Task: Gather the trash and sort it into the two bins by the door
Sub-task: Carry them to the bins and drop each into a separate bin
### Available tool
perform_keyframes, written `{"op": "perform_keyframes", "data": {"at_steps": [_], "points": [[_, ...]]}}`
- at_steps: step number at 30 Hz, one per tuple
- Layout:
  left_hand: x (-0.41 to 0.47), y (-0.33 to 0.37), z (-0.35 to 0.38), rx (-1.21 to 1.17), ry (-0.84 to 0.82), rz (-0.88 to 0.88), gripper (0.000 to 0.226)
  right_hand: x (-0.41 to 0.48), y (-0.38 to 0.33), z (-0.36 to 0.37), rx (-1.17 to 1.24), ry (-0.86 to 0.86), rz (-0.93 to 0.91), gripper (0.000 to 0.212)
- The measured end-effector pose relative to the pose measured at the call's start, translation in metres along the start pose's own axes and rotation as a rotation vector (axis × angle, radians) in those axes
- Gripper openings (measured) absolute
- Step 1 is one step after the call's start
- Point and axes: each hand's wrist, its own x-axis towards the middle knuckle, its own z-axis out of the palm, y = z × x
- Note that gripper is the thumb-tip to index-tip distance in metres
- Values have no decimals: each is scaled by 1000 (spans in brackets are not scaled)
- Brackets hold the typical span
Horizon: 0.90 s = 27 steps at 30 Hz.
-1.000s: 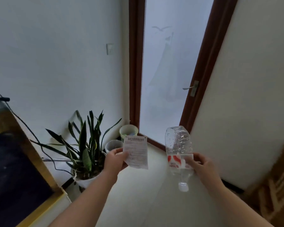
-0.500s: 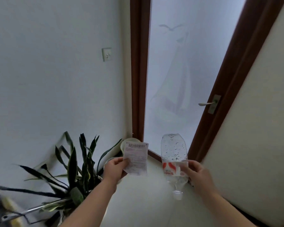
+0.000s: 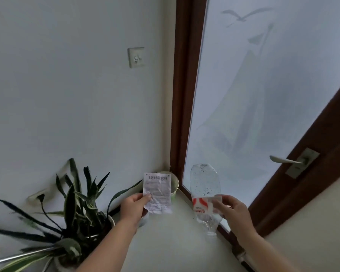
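Observation:
My left hand (image 3: 133, 208) pinches a creased printed paper slip (image 3: 158, 193) by its left edge and holds it upright. A clear plastic bottle (image 3: 204, 185) with a red-and-white label hangs cap down in my right hand (image 3: 234, 212), which grips it at the label. A pale green bin (image 3: 175, 186) stands on the floor in the corner by the door frame, mostly hidden behind the paper. A second bin is not visible; my left hand covers the spot beside the plant.
A snake plant (image 3: 77, 209) in a white pot stands at lower left against the wall. The frosted glass door (image 3: 263, 105) with a brown frame and a metal handle (image 3: 283, 160) fills the right. A wall switch (image 3: 136, 57) is above.
The view has moved closer to the door corner and tilted up. The dark framed object at left and the second cup-like bin have left sight. Both hands keep their hold.

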Motion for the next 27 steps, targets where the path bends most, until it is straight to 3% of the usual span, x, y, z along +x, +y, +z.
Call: {"op": "perform_keyframes", "data": {"at_steps": [10, 22, 27], "points": [[61, -5, 44, -5, 152, -49, 7, 116, -3, 14, -83, -160, 40, 8], [202, -4, 44, -120, 287, -166, 15, 265, -12, 102, -253, -266, 76, 8], [256, -20, 45, -125, 303, -250, 8, 325, 5, 133, -318, -300, 139, 12]]}}
